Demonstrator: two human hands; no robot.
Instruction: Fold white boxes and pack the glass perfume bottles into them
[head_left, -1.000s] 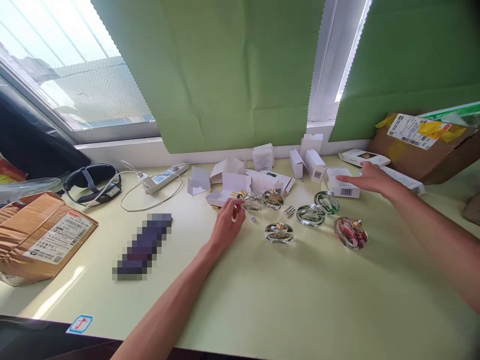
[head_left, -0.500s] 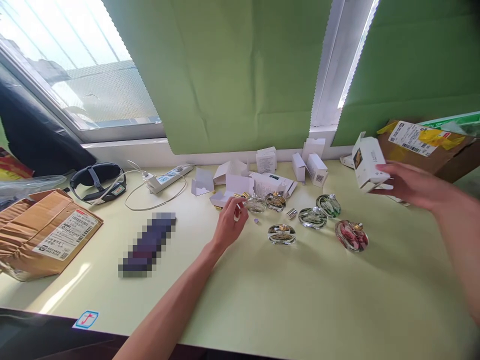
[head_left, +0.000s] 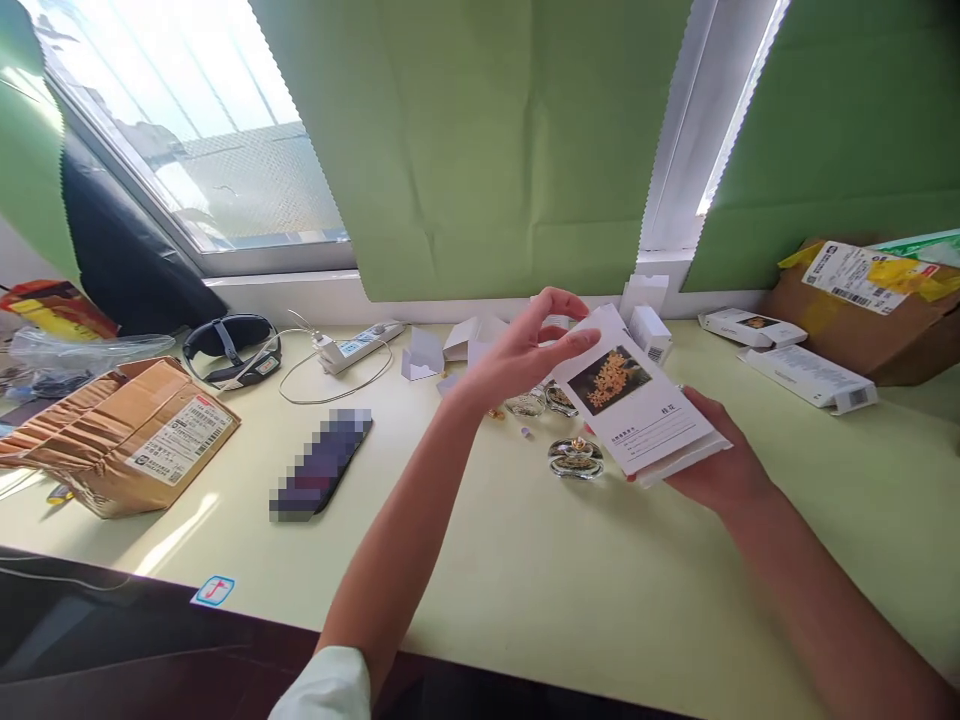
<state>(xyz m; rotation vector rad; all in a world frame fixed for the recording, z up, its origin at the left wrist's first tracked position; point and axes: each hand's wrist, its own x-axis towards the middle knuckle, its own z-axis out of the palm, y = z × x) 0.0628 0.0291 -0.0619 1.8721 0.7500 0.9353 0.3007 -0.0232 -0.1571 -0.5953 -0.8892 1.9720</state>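
Note:
Both hands hold a flat white box (head_left: 641, 410) with a picture of yellow flowers, raised above the pale green table (head_left: 600, 600). My right hand (head_left: 720, 465) grips its near end from below. My left hand (head_left: 525, 345) pinches its far top corner, fingers curled round the edge. Under and behind the box lie several round glass bottles with gold caps, one (head_left: 576, 458) in plain view, others partly hidden.
Two more flat white boxes (head_left: 810, 375) lie at the right by a brown parcel (head_left: 862, 300). Small opened white cartons (head_left: 450, 345) sit by the window. At the left are a cardboard parcel (head_left: 127, 435), a power strip (head_left: 360, 345), a black headset (head_left: 232, 345) and a dark blurred item (head_left: 321, 463).
My right hand picked a white box from the right and brought it to the middle. My left hand left the small item by the bottles and rose to grip the box's top corner.

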